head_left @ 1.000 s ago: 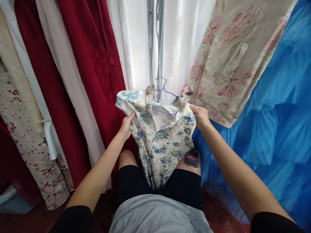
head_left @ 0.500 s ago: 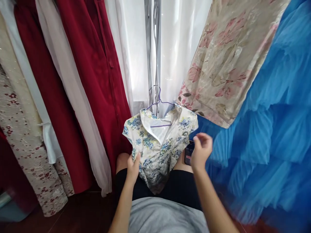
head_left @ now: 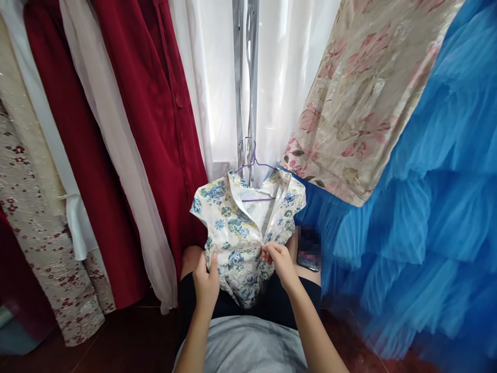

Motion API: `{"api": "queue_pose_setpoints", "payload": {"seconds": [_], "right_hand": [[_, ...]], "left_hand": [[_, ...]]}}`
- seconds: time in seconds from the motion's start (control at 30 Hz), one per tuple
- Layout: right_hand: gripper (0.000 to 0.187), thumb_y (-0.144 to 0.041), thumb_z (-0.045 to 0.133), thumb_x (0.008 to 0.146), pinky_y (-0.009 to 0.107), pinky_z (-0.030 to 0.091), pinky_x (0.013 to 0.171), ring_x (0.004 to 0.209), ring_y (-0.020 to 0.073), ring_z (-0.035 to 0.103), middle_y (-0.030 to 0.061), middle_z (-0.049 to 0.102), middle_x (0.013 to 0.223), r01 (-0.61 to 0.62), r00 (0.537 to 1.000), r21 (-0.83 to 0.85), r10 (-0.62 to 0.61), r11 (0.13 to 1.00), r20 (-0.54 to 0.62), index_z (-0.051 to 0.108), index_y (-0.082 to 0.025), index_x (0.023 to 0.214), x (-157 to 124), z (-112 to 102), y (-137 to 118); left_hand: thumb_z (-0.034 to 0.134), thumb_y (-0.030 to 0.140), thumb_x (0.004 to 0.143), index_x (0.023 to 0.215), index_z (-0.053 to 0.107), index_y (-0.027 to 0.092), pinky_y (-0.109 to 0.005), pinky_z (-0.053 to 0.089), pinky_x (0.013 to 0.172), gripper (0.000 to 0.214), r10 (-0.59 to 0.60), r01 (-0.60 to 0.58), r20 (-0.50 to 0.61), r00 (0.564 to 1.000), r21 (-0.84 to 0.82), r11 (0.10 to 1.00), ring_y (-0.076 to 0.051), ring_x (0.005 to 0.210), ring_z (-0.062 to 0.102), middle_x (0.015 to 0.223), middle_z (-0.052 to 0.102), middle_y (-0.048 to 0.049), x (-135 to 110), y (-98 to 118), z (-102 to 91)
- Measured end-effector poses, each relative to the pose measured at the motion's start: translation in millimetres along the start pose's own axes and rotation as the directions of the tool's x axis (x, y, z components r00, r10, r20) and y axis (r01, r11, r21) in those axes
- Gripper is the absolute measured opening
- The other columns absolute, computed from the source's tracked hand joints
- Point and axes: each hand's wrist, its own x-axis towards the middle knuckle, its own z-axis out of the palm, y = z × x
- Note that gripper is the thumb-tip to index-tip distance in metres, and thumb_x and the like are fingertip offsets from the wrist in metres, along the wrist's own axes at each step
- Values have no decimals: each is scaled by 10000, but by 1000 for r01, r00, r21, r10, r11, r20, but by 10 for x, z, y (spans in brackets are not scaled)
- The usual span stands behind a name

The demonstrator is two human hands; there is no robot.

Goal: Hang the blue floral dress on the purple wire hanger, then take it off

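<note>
A white blouse (head_left: 229, 223) with blue and yellow flowers hangs on a thin purple wire hanger (head_left: 254, 158), its lower end over my lap. Its front is open at the neck in a V. On the left side edge, my left hand (head_left: 205, 280) grips the cloth between thumb and fingers. At the lower point of the neck opening, my right hand (head_left: 278, 259) pinches the front edge of the blouse; what exactly lies between the fingertips is too small to tell. The hanger's hook meets a grey metal stand (head_left: 248, 93).
Dark red garments (head_left: 155, 103) and a pale sheer cloth (head_left: 116, 129) hang at the left. To the right hang a beige floral garment (head_left: 357, 103) and a ruffled blue tulle dress (head_left: 411, 223). A phone (head_left: 308, 254) rests by my right thigh. White curtain (head_left: 295, 67) fills the back.
My right hand has come from the right of the blouse, where it was off the cloth, to its front opening. My left hand has shifted slightly left and down, with the blouse spread flatter.
</note>
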Motion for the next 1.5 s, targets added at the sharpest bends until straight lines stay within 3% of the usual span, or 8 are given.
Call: {"api": "queue_pose_setpoints", "payload": {"seconds": [0.1,0.3,0.43,0.53,0.7,0.9,1.3,1.5], "right_hand": [[320,-409,571,837,304,341,533,514,171,486,24,599,544,-114,986,-32,117,993,120,590,-224,577,-94,-103,-50],[263,-358,568,873,278,394,558,536,161,543,34,669,572,-86,946,-127,121,988,301,655,-188,692,-223,-71,-192],[260,-337,586,847,267,390,553,524,149,545,31,653,550,-82,949,-83,103,993,299,692,-167,681,-219,-152,-310],[271,-335,584,832,257,317,499,477,126,486,16,614,512,-79,981,7,76,997,179,704,-167,655,-64,-258,-446],[246,-332,628,799,257,337,507,475,125,497,28,635,508,-59,965,-103,83,993,250,724,-160,653,112,-257,-627],[297,-406,617,803,235,293,460,407,98,436,11,609,469,-189,948,-5,184,982,261,729,-150,701,-102,-168,-438],[312,-431,613,822,228,276,425,366,107,446,0,584,427,-208,913,-91,227,974,339,719,-152,731,-232,-152,-337],[299,-434,646,779,241,238,415,365,91,375,-9,548,413,-204,960,44,191,978,207,715,-155,695,-52,-190,-365]], "left_hand": [[602,317,924,1149,614,200,-352,494,881,254,147,-130,-150,978,114,985,-254,1015,616,1125,634,-108,-45,-7,39],[573,192,912,1161,570,228,-355,488,922,251,216,-219,358,909,-33,975,-233,1057,614,1103,638,-84,-419,247,513],[497,174,947,935,561,218,-319,479,813,78,206,-203,435,876,-55,978,-198,880,612,902,615,-42,-492,346,686],[450,148,953,794,542,217,-309,464,783,196,234,-244,476,848,-42,969,-189,827,595,839,586,-34,-456,360,700],[554,199,932,1130,568,231,-323,481,866,202,213,-187,367,906,-106,977,-208,963,632,1024,658,-63,-327,435,768],[549,204,918,876,554,226,-309,475,775,48,177,-169,383,907,-54,984,-193,815,626,819,632,-20,-252,464,872],[552,192,893,948,579,232,-297,499,795,74,175,-152,274,946,-101,983,-190,856,643,880,658,-26,-445,373,805],[569,203,909,874,580,231,-304,505,782,46,219,-189,368,904,-115,975,-185,821,646,856,667,-28,-374,289,813]]}}
